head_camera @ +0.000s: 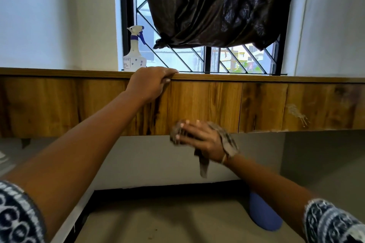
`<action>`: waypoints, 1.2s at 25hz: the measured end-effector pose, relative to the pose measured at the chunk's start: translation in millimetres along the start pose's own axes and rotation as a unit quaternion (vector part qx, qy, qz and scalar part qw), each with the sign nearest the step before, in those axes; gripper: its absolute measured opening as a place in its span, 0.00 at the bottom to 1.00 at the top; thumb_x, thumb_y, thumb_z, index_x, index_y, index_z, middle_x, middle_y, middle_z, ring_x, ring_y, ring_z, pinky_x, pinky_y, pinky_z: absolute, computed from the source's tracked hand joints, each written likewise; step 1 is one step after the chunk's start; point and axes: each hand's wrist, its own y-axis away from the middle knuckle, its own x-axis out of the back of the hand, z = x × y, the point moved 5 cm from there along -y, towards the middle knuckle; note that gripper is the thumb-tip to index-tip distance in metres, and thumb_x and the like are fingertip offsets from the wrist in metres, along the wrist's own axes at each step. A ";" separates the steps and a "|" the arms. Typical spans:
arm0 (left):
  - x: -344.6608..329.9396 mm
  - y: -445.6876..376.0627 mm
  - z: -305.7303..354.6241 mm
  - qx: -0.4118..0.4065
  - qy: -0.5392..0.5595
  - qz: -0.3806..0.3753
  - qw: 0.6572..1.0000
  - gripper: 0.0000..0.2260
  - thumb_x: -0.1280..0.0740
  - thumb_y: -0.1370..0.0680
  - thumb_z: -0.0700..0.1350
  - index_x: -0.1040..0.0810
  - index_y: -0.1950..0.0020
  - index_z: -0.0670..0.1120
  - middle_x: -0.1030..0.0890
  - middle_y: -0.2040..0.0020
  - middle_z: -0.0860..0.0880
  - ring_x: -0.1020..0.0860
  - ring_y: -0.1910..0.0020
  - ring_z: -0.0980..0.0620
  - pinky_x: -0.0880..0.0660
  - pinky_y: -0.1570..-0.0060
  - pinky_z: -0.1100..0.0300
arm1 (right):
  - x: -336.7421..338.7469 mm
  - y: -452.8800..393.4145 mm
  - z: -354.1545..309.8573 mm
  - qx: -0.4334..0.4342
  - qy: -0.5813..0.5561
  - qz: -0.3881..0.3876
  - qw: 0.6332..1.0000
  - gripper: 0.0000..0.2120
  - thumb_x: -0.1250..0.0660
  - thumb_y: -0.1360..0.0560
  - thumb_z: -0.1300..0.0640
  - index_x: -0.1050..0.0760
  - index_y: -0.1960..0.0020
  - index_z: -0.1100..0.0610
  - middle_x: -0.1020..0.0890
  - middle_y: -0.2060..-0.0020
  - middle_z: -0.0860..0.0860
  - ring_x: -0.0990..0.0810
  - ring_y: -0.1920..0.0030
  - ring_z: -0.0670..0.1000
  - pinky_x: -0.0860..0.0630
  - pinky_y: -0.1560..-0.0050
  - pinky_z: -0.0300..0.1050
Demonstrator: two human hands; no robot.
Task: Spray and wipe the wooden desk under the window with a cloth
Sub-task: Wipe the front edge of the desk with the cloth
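Daylight is doing all the work here, coming in through the window [197,59] at the back, and the bits of glass not covered by the dark curtain [217,6] are blown out almost white. The walls either side pick up a soft bluish cast. The wooden desk [197,100] front is evenly lit, no hard shadows, though the space beneath it goes dim and murky. The right hand [199,137] and the cloth [227,142] are smeared with motion blur (fingertips look ghosted), while the left hand [152,83] is sharp. Wide-angle stretch is obvious at the edges: the sleeves [17,215] in the corners balloon and go soft.
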 end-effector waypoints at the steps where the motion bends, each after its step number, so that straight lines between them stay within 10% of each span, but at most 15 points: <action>1: 0.1 -0.5 -0.3 0.000 0.004 0.004 1.000 0.17 0.41 0.19 0.46 0.30 0.30 0.55 0.24 0.33 0.47 0.28 0.34 0.45 0.32 0.38 0.49 | -7.9 13.8 -13.4 0.027 -0.006 -0.063 0.998 0.34 0.26 0.31 0.54 0.32 0.27 0.53 0.32 0.27 0.55 0.36 0.26 0.58 0.46 0.27 0.53; 4: -1.7 -2.2 -1.7 -0.008 0.013 0.005 1.000 0.17 0.41 0.19 0.46 0.29 0.30 0.56 0.24 0.33 0.48 0.27 0.35 0.45 0.32 0.38 0.50 | -12.0 29.5 -23.4 0.002 -0.023 -0.103 0.994 0.41 0.21 0.39 0.48 0.30 0.29 0.55 0.28 0.30 0.56 0.31 0.30 0.59 0.29 0.35 0.53; 11: -2.8 -1.1 4.3 0.005 -0.030 0.029 0.999 0.18 0.41 0.20 0.56 0.28 0.31 0.55 0.20 0.39 0.48 0.23 0.41 0.46 0.28 0.45 0.51 | 95.9 -1.5 75.2 -0.285 0.038 0.329 0.900 0.13 0.34 0.22 0.61 0.20 0.39 0.56 0.33 0.37 0.56 0.29 0.39 0.61 0.28 0.41 0.50; 18: -10.4 1.2 35.1 0.078 -0.094 0.130 0.984 0.22 0.43 0.21 0.61 0.20 0.49 0.45 0.20 0.59 0.48 0.24 0.58 0.50 0.30 0.55 0.56 | 34.5 29.1 70.4 -0.264 0.032 0.246 0.932 0.18 0.42 0.21 0.65 0.26 0.33 0.58 0.31 0.36 0.58 0.31 0.34 0.64 0.28 0.37 0.63; 23: -39.8 -33.6 102.5 -0.038 -0.018 0.104 0.994 0.18 0.40 0.21 0.55 0.20 0.41 0.46 0.17 0.49 0.46 0.20 0.50 0.47 0.23 0.49 0.52 | 28.8 62.8 36.9 -0.243 0.009 0.175 0.954 0.19 0.38 0.24 0.67 0.25 0.35 0.54 0.28 0.35 0.58 0.31 0.31 0.63 0.27 0.39 0.65; 30: -60.8 -58.0 111.9 -0.080 0.043 0.183 0.979 0.17 0.39 0.22 0.57 0.17 0.44 0.50 0.14 0.54 0.50 0.17 0.58 0.49 0.22 0.57 0.56 | 113.1 57.6 157.0 -0.378 0.047 0.344 0.858 0.23 0.36 0.29 0.71 0.20 0.40 0.52 0.31 0.43 0.53 0.30 0.43 0.60 0.28 0.45 0.61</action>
